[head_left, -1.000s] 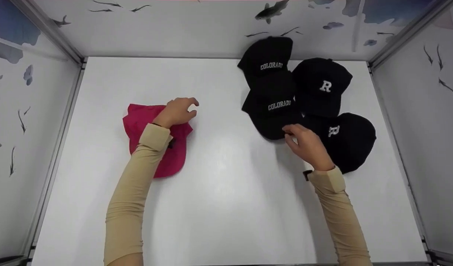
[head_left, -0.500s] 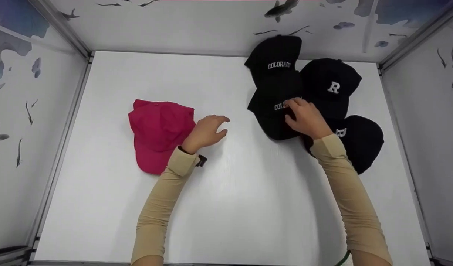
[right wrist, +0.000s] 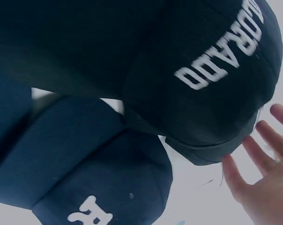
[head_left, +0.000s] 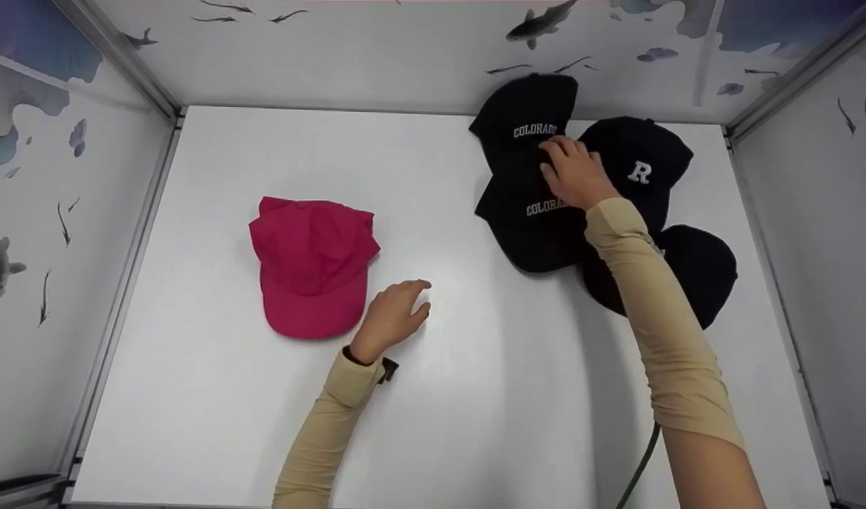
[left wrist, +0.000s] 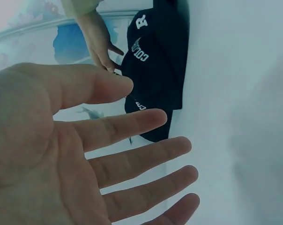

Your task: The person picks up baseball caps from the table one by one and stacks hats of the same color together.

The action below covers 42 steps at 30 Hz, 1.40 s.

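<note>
A black cap lettered COLORADO (head_left: 531, 244) lies to the right of the table's middle, its brim toward me. Over its crown reaches my right hand (head_left: 577, 172); in the right wrist view the extended fingers are right at the back edge of that cap. Behind it leans another black COLORADO cap (head_left: 528, 106), partly overlapped. Two more black caps are to the right: one with a white R (head_left: 634, 148), one lower cap (head_left: 701, 268) partly covered by my sleeve. My left hand (head_left: 390, 319) hovers with loosely spread, unloaded fingers beside the brim of a pink cap (head_left: 312, 261).
White panels printed with fish enclose the white table (head_left: 433, 438) at the back and both sides. The black caps overlap each other near the back wall (head_left: 376, 63). A dark green cable (head_left: 641, 466) hangs by my right forearm.
My left hand has moved off the pink cap, to the right and then toward me. My right hand has travelled away from me, from the front COLORADO cap's brim to its crown. The caps stay put.
</note>
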{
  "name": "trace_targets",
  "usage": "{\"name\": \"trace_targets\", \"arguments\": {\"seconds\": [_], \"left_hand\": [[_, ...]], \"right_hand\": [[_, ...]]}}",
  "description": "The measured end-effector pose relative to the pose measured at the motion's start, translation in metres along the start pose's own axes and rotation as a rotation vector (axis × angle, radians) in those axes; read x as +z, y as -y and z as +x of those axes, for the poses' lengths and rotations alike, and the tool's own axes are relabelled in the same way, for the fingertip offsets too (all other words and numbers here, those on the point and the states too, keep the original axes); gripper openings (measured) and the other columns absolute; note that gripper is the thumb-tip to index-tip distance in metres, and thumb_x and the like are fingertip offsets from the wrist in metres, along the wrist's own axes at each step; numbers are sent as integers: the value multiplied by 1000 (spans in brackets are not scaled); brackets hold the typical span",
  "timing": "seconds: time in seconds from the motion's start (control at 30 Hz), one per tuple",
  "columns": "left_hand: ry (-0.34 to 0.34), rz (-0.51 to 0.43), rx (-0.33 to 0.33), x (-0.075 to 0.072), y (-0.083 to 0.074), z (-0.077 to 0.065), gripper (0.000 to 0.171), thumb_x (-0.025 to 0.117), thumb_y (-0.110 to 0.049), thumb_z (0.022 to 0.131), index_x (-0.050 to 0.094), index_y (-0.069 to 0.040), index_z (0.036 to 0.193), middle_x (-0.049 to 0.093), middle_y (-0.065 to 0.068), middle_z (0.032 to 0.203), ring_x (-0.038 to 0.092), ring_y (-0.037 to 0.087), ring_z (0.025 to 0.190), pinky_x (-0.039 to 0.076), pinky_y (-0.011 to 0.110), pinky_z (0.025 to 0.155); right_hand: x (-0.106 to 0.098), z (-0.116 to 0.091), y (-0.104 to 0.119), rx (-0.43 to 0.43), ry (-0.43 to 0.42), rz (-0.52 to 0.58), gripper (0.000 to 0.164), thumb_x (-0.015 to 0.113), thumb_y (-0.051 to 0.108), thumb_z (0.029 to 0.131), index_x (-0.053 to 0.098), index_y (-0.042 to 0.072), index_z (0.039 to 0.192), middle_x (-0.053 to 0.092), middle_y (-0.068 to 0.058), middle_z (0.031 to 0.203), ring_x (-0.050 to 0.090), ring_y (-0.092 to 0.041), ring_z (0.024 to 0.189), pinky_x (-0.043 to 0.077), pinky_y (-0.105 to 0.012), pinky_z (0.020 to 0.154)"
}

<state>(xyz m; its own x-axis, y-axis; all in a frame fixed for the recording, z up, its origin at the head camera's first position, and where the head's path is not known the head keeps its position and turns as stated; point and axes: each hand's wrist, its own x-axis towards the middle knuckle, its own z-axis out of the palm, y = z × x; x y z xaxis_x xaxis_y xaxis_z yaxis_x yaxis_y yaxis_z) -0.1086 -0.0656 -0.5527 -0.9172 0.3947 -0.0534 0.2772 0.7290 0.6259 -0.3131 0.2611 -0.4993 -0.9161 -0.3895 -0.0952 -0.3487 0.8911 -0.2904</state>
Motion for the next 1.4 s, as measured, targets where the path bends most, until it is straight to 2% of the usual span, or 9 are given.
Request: {"name": "trace_targets", "arguments": {"seconds": [0.13,0.3,0.4,0.57,0.63,0.73,0.93,1.17,1.4], "left_hand": [[-24,-28,-44,12,5,-19,32,61,-12,93,61,1,123,63,16,119,61,33,106,50,44,85],[-32,-65,-69,18,10,-30,33,61,-12,94,60,0,125,62,16,122,59,32,110,48,43,89],[-2,-123,-41,19,13,-30,34,58,-12,96,58,0,128,60,15,126,56,31,115,46,42,94],[33,-266,61,14,17,-18,36,55,-11,98,54,3,131,56,17,131,50,31,123,39,41,102],[26,-319,92,13,21,-13,35,54,-10,98,54,5,130,56,18,131,50,33,124,38,42,102],[8,-413,94,11,32,-7,34,54,-8,98,54,6,129,56,19,130,51,36,122,41,45,100],[-55,-572,14,12,51,-5,32,54,-5,98,56,6,127,58,20,128,54,35,118,45,44,95],[-73,-630,-3,11,54,-5,30,55,-4,97,57,8,125,58,23,126,56,35,116,45,44,96],[-53,-640,-7,5,57,-9,30,54,-2,97,56,10,124,58,27,124,55,38,115,44,48,96]], "right_hand": [[-8,15,7,68,149,-9,53,34,26,104,24,5,151,17,-20,155,15,-42,140,17,-64,105],[-11,30,15,78,230,26,59,29,27,100,16,4,153,12,-20,157,8,-39,143,11,-64,106],[-8,35,16,75,264,51,59,26,29,100,17,6,153,13,-21,157,6,-39,143,7,-65,106],[-7,35,7,112,284,39,58,24,30,100,21,5,153,16,-23,156,7,-40,143,1,-65,106],[-7,36,2,121,259,32,57,25,30,100,26,3,150,22,-25,153,13,-41,141,2,-65,107],[-11,36,-3,106,214,35,54,27,29,101,36,-1,145,31,-27,147,24,-43,136,5,-64,107],[-30,35,-2,56,200,65,49,30,24,100,50,-7,131,45,-30,132,36,-46,127,13,-64,106],[-52,25,0,2,277,262,39,40,13,97,50,-12,125,49,-31,126,46,-42,111,33,-55,99],[-59,6,0,-122,285,396,27,45,1,95,51,-10,119,53,-26,117,47,-33,101,35,-46,92]]}}
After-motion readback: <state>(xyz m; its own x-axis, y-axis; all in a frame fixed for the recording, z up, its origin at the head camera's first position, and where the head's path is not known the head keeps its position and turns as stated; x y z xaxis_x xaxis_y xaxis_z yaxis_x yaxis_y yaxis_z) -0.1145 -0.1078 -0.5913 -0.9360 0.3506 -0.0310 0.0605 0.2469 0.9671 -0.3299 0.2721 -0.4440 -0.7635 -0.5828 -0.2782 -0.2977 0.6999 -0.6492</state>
